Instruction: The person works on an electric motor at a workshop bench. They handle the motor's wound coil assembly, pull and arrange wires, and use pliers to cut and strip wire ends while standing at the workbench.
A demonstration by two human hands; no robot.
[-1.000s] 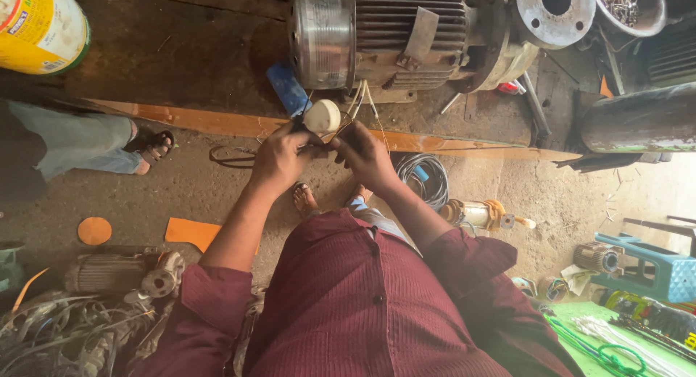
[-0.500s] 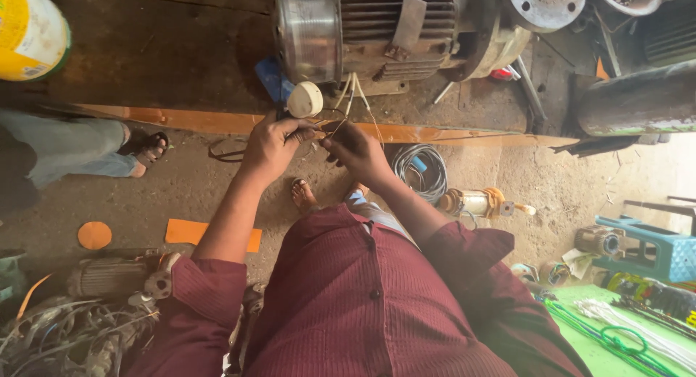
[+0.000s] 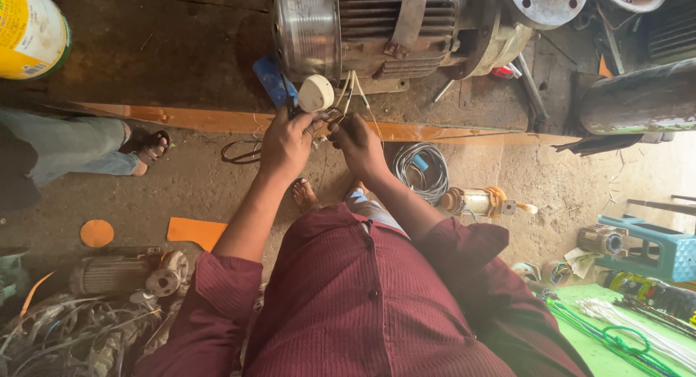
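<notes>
My left hand (image 3: 285,141) grips a dark-handled tool with a white tape roll (image 3: 316,93) sitting just above its fingers. My right hand (image 3: 359,143) pinches thin wires (image 3: 351,93) that run up to a large ribbed grey electric motor (image 3: 384,29) lying on a dark wooden bench (image 3: 167,54). Both hands meet close together at the bench's front edge, over the wire ends. A blue flat object (image 3: 267,80) lies on the bench beside the tape roll. What exactly sits between the fingertips is hidden.
A yellow drum (image 3: 29,29) stands at the top left. Another person's sandalled foot (image 3: 148,148) is on the floor at left. A coiled cable (image 3: 420,170), a small pump (image 3: 482,201), a blue stool (image 3: 649,243) and scrap motor parts (image 3: 109,297) lie around my feet.
The view has dipped slightly, so the motor and bench sit higher in frame. My hands stay together at the wires, with the tape roll still above the left fingers.
</notes>
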